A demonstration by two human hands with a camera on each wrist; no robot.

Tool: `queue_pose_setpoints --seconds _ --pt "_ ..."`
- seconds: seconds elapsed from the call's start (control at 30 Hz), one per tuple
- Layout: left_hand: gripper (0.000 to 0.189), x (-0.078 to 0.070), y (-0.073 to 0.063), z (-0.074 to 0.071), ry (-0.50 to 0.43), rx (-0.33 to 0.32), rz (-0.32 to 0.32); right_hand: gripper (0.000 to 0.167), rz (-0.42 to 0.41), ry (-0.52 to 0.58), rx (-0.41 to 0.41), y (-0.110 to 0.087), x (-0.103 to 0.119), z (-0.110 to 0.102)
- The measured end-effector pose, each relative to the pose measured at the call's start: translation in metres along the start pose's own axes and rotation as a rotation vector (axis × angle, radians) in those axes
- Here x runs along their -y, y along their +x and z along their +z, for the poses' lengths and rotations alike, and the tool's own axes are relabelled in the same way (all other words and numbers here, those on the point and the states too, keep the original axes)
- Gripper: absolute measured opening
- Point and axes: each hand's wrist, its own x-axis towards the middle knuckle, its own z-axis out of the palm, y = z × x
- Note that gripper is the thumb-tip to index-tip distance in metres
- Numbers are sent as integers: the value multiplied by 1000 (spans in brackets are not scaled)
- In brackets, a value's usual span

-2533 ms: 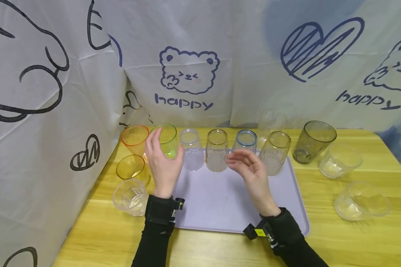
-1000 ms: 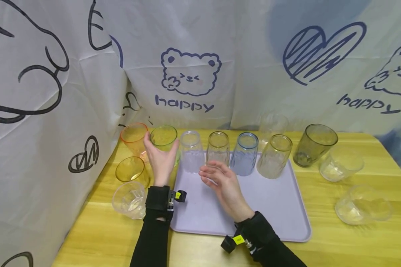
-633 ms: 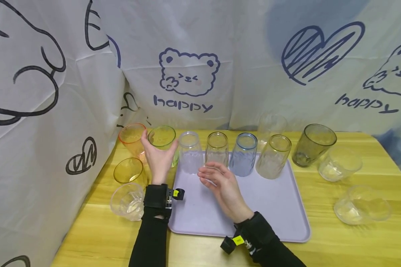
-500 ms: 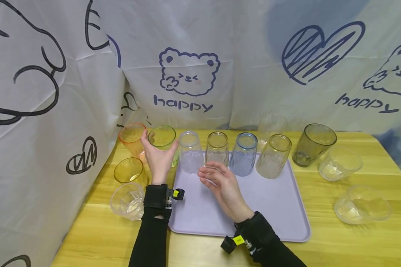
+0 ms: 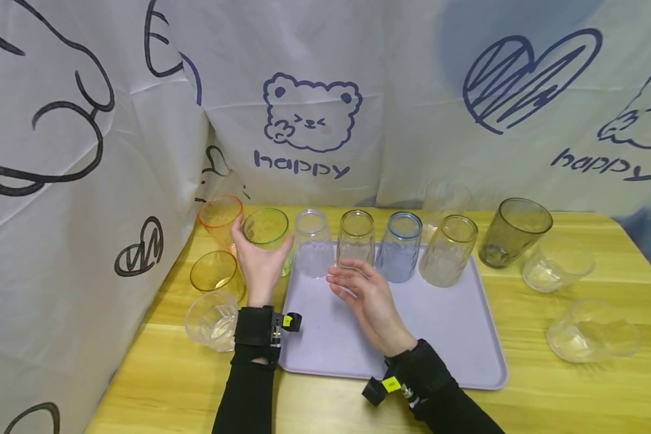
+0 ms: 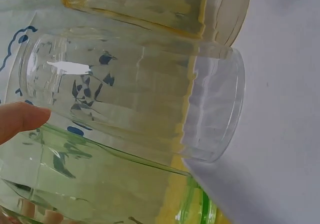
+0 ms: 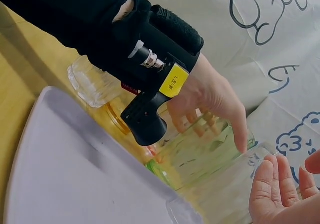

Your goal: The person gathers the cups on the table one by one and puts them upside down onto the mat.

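My left hand [image 5: 260,262] grips a green glass tumbler [image 5: 266,226], mouth up, at the tray's back left corner. In the left wrist view the thumb [image 6: 25,119] lies near the top of the green glass's side, and fingertips show through it. Right beside it stands an upside-down clear glass [image 5: 313,250]. My right hand [image 5: 371,304] hovers over the lilac tray [image 5: 358,343], fingers loosely bent and holding nothing, in front of an upside-down glass with an amber-tinted rim [image 5: 356,232]. In the right wrist view the left hand [image 7: 215,96] reaches round the green glass.
A blue glass [image 5: 400,253] and a brownish glass [image 5: 447,256] stand upside down along the tray's back. Left are an orange glass [image 5: 220,217], an amber glass [image 5: 213,274] and a clear tumbler [image 5: 211,322]. A grey glass [image 5: 512,232] and clear glasses stand right; cloth hangs behind.
My left hand closed in on the green glass, which now sits slightly nearer me against its neighbours. My right hand came left and nearer from before the blue glass, then stayed about still.
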Motion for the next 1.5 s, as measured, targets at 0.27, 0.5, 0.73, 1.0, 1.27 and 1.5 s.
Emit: queue_pose_setpoints --seconds 0.27,0.5,0.73,1.0,1.27,1.5 --pt "99 3 1 -2 -65 36 -47 29 10 -6 -5 1 -2 0" --pt "92 0 0 -2 -62 24 -43 26 1 -3 -2 1 -1 0" --pt "90 -10 -6 -5 -48 27 24 22 -32 -20 -13 -3 5 -5" --pt "92 -36 -22 -18 6 78 107 22 -82 -106 -11 -8 15 -14" --pt "92 -63 -37 -26 -43 183 170 29 -199 -289 33 -15 25 -27" --pt "92 -70 -46 -18 -195 346 106 30 -340 -422 60 -17 33 -35"
